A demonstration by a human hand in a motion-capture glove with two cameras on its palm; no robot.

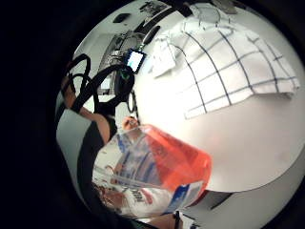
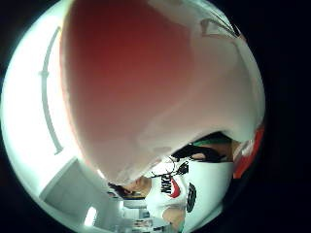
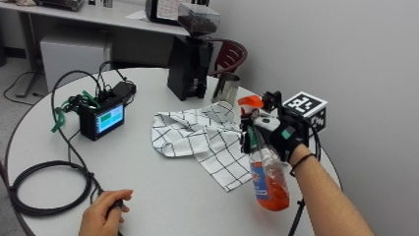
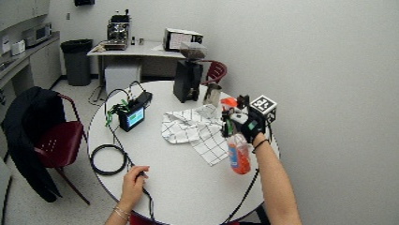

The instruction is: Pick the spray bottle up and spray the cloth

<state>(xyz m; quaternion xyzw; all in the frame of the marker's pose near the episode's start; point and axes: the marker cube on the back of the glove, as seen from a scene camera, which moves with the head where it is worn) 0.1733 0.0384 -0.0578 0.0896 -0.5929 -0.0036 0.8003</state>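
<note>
My gloved right hand [image 3: 283, 135] grips the neck of a clear spray bottle [image 3: 268, 179] with orange liquid and an orange spray head [image 3: 251, 103]. The bottle hangs lifted off the round white table [image 3: 52, 152], its head level with the cloth's right side. A white cloth with a dark grid [image 3: 199, 135] lies crumpled at the table's middle, left of the bottle. The little finger side palm view shows the bottle body [image 1: 157, 167] close by and the cloth [image 1: 228, 62] beyond it. Orange bottle surface [image 2: 146, 82] fills the thumb side palm view.
A black coffee grinder [image 3: 191, 54] and a steel cup [image 3: 225, 88] stand behind the cloth. A small screen device [image 3: 104, 118] with cables sits at the left, near a coiled black cable [image 3: 45, 187]. A bare left hand [image 3: 104, 214] rests near the table's front edge.
</note>
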